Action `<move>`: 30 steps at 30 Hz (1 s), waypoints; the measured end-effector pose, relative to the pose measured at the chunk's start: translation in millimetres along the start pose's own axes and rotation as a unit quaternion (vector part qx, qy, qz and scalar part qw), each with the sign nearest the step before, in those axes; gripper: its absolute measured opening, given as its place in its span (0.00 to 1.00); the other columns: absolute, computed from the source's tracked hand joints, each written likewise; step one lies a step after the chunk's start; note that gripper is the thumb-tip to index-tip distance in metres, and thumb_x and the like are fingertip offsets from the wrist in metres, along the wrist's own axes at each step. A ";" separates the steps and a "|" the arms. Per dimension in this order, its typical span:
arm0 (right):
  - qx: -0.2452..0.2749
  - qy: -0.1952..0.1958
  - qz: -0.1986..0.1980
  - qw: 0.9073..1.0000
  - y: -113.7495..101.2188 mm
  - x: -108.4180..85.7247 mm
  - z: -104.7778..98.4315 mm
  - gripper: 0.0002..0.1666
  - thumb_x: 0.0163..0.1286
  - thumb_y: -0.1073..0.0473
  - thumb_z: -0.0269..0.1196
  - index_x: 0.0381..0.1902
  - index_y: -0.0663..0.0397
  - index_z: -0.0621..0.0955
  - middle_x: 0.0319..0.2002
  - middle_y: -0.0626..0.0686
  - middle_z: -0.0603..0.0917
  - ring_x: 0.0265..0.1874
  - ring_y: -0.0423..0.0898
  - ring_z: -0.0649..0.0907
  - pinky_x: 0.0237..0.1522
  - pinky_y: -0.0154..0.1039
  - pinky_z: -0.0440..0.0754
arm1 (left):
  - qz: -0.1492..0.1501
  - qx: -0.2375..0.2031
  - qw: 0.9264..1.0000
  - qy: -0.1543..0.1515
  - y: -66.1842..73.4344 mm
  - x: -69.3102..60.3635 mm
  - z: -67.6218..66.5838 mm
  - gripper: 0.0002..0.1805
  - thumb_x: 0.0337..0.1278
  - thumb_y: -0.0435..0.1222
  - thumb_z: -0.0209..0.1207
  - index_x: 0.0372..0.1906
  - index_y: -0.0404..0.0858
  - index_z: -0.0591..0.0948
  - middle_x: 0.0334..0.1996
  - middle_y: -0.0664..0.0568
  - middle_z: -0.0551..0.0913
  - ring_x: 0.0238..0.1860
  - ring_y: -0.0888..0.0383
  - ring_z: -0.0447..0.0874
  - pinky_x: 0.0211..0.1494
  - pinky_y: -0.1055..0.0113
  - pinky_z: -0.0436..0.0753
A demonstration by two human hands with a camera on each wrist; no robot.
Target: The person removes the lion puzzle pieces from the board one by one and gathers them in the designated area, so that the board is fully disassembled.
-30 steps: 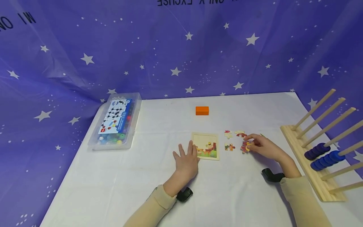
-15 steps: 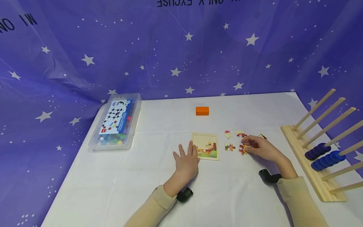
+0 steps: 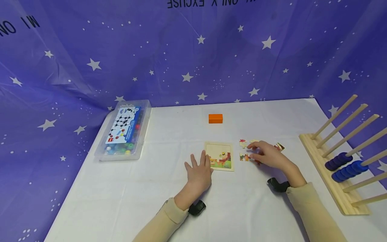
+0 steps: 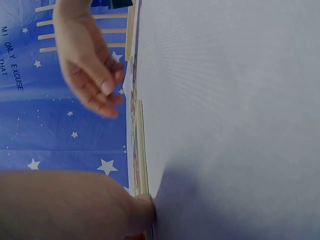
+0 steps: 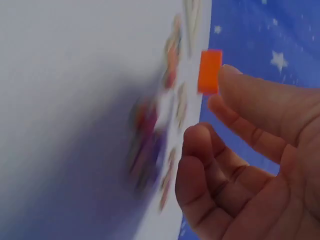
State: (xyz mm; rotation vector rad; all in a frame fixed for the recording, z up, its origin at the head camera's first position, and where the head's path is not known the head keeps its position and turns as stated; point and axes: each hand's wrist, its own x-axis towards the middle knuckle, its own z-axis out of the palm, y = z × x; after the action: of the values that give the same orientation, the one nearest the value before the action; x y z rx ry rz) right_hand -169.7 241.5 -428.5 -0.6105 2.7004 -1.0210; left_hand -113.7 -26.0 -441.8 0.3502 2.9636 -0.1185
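In the head view the left hand (image 3: 199, 174) lies with spread fingers on the left edge of a wooden puzzle tray (image 3: 218, 144), whose lower and right parts hold picture pieces. To the right, the right hand (image 3: 270, 156) hovers over loose puzzle pieces, fingers loosely bent. Two pieces show left of its fingertips, an upper piece (image 3: 243, 143) and a lower piece (image 3: 243, 157); others are partly hidden beneath the hand. One more piece (image 3: 279, 147) lies behind it. The right wrist view shows the right hand (image 5: 250, 155) with a gap between thumb and fingers and nothing held.
An orange block (image 3: 215, 118) sits behind the tray. At the left back lies a clear plastic box (image 3: 122, 131) of coloured beads. A wooden peg rack (image 3: 335, 178) with dark and blue rings stands on the right. A starry purple cloth hangs behind the white table.
The right hand has moved left over the loose pieces, covering some and uncovering the piece behind it. Its fingers have parted from the piece they were touching. The left hand has stayed put.
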 end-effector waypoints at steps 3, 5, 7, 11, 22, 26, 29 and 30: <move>-0.024 -0.025 -0.023 0.999 -15.4 11.5 6.1 0.22 0.60 0.61 0.63 0.52 0.59 0.74 0.42 0.59 0.75 0.25 0.43 0.75 0.28 0.38 0.73 | 0.000 -0.001 1.000 0.000 0.3 0.2 -0.2 0.31 0.66 0.51 0.42 0.68 0.40 0.58 0.70 0.48 0.50 0.64 0.34 0.51 0.54 0.38 0.60; -0.054 -0.041 -0.050 0.996 -24.4 19.1 10.5 0.25 0.58 0.62 0.65 0.54 0.58 0.74 0.41 0.58 0.75 0.28 0.44 0.73 0.31 0.39 0.72 | 0.000 -0.001 1.000 -0.001 0.4 0.1 -0.4 0.31 0.66 0.51 0.42 0.68 0.40 0.58 0.70 0.48 0.50 0.64 0.34 0.51 0.54 0.38 0.60; -0.092 -0.058 -0.077 0.991 -31.8 26.2 14.9 0.28 0.57 0.61 0.66 0.56 0.57 0.73 0.41 0.56 0.74 0.31 0.46 0.72 0.35 0.41 0.70 | 0.000 -0.001 1.000 -0.003 0.6 0.1 -0.6 0.31 0.66 0.51 0.42 0.68 0.40 0.58 0.70 0.48 0.50 0.64 0.34 0.51 0.54 0.38 0.60; -0.136 -0.097 -0.111 0.980 -40.1 37.9 21.8 0.35 0.55 0.57 0.67 0.62 0.53 0.70 0.43 0.55 0.73 0.39 0.49 0.70 0.39 0.44 0.69 | -0.003 0.004 1.000 -0.008 0.9 0.1 -0.9 0.31 0.66 0.51 0.41 0.69 0.41 0.57 0.70 0.49 0.49 0.64 0.34 0.50 0.54 0.38 0.60; -0.131 -0.135 -0.123 0.974 -43.1 50.6 28.3 0.34 0.49 0.54 0.71 0.56 0.50 0.76 0.45 0.53 0.70 0.41 0.49 0.65 0.41 0.43 0.66 | -0.006 0.003 1.000 -0.006 1.9 2.2 0.5 0.31 0.65 0.52 0.42 0.68 0.42 0.58 0.70 0.49 0.50 0.64 0.35 0.51 0.54 0.38 0.60; -0.124 -0.127 -0.124 0.976 -42.1 50.6 28.0 0.33 0.48 0.54 0.71 0.54 0.51 0.78 0.44 0.53 0.71 0.42 0.49 0.66 0.41 0.45 0.67 | -0.008 0.002 1.000 -0.011 1.9 2.4 0.5 0.31 0.65 0.52 0.42 0.69 0.42 0.57 0.70 0.50 0.49 0.65 0.35 0.50 0.55 0.38 0.60; -0.125 -0.123 -0.119 0.977 -41.5 50.6 28.5 0.36 0.47 0.53 0.71 0.56 0.53 0.76 0.45 0.54 0.72 0.43 0.50 0.67 0.43 0.46 0.67 | -0.008 0.004 1.000 -0.012 1.3 1.9 0.3 0.31 0.66 0.52 0.41 0.69 0.42 0.57 0.70 0.50 0.49 0.65 0.35 0.50 0.55 0.38 0.59; -0.127 -0.122 -0.116 0.977 -41.3 50.7 28.8 0.37 0.48 0.52 0.71 0.57 0.54 0.75 0.46 0.54 0.71 0.44 0.50 0.67 0.43 0.47 0.67 | -0.008 0.005 1.000 -0.012 1.1 2.0 0.1 0.31 0.66 0.52 0.41 0.69 0.42 0.57 0.70 0.50 0.49 0.65 0.35 0.50 0.55 0.38 0.60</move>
State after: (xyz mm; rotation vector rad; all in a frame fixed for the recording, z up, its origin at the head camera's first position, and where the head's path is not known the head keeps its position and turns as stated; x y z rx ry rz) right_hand -193.3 174.3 -423.9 -1.0441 2.5988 -0.5977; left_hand -115.3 -24.5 -442.3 0.3252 2.9425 -0.1371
